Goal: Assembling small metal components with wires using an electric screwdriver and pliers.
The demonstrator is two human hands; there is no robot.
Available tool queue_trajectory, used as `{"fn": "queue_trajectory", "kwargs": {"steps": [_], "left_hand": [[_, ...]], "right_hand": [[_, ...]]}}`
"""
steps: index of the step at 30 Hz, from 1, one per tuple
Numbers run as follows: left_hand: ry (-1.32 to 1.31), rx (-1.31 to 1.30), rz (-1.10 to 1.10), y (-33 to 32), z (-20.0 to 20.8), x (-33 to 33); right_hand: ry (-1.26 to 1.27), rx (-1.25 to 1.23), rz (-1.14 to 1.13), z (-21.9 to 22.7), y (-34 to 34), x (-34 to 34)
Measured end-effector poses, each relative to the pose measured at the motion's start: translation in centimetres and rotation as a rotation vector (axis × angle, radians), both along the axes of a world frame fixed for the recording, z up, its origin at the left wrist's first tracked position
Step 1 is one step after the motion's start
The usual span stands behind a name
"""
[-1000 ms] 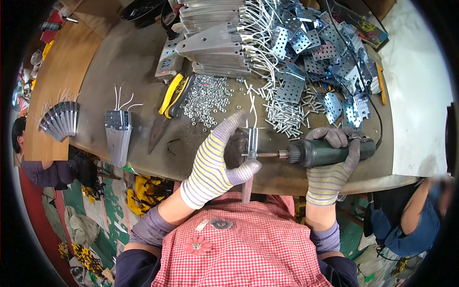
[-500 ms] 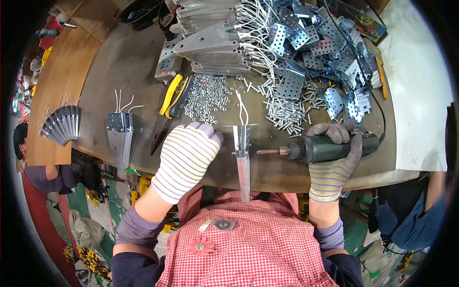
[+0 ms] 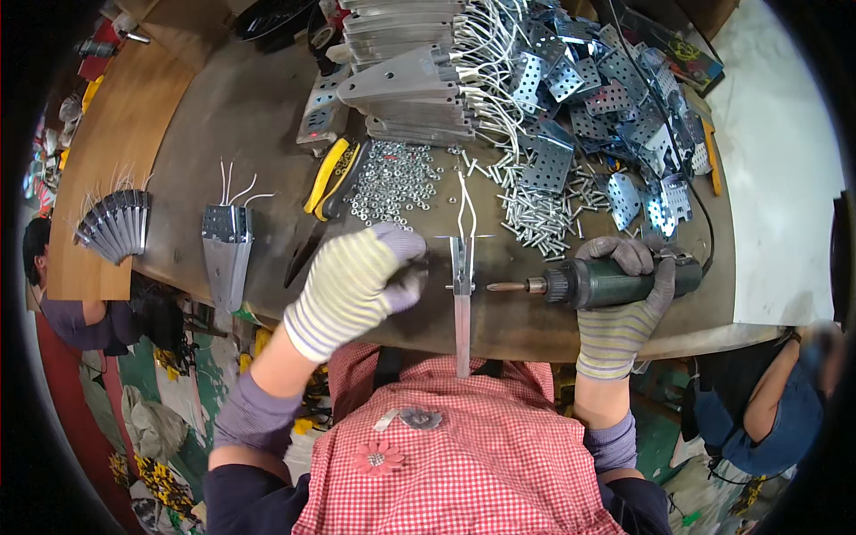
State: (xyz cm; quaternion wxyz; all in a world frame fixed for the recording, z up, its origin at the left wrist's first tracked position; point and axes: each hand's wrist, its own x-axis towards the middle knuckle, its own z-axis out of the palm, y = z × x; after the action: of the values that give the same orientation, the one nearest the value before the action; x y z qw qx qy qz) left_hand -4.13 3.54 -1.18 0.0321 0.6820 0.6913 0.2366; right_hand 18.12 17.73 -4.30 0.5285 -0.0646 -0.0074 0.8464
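In front of me a tapered metal plate [image 3: 462, 330] is seen nearly edge-on, with a bracket at its far end and white wires [image 3: 466, 203] sticking out beyond. Its narrow end reaches past the table's front edge toward my apron. A bolt [image 3: 475, 287] crosses it sideways. To its left is my gloved left hand [image 3: 357, 285], fingers bent and thumb apart from them; nothing shows in the gap, and the palm is hidden. My gloved right hand [image 3: 624, 312] is closed round a dark green electric screwdriver [image 3: 611, 283]. Its bit [image 3: 506, 287] points left at the bolt, a short gap away.
Beyond my hands lie loose nuts [image 3: 388, 183], bolts [image 3: 539, 214], yellow-handled pliers [image 3: 330, 178], stacked wired plates [image 3: 401, 80] and heaped perforated brackets [image 3: 571, 89]. At left are a wired plate [image 3: 228, 254] and a fanned row [image 3: 120, 223]. A cord [image 3: 664, 107] runs to the screwdriver.
My left hand has turned from a knuckles-up fist, its thumb now showing apart from the fingers. The right hand keeps its hold on the screwdriver. The view has shifted slightly.
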Motion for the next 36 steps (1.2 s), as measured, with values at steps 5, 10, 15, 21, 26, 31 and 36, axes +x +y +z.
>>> {"fn": "queue_trajectory", "kwargs": {"steps": [5, 10, 15, 21, 26, 31, 36], "left_hand": [[-1.224, 0.048, 0.474, -2.2, -0.8, 4.9], [-1.033, 0.119, 0.457, -1.8, -2.3, 5.1], [-0.893, 0.16, 0.406, -1.7, -2.2, 4.9], [-0.731, 0.2, 0.343, -1.5, -2.0, 4.8], [-0.721, 0.156, 0.366, -1.6, -1.8, 4.9], [-0.778, 0.148, 0.361, -1.6, -1.8, 4.9], [-0.777, 0.195, 0.326, -1.1, -2.2, 5.1]], "right_hand": [[0.003, 0.009, 0.02, -0.1, -0.2, -0.4], [-0.031, 0.003, 0.016, 0.2, -0.3, -0.7], [-0.004, 0.026, 0.035, -0.1, -0.2, -0.5], [-0.016, -0.002, 0.029, 0.1, -0.3, -0.6], [-0.037, -0.009, 0.016, 0.4, -0.5, -0.7], [-0.013, 0.007, 0.033, 0.2, -0.5, -0.7], [-0.009, 0.003, 0.033, 0.1, -0.4, -0.5]]}}
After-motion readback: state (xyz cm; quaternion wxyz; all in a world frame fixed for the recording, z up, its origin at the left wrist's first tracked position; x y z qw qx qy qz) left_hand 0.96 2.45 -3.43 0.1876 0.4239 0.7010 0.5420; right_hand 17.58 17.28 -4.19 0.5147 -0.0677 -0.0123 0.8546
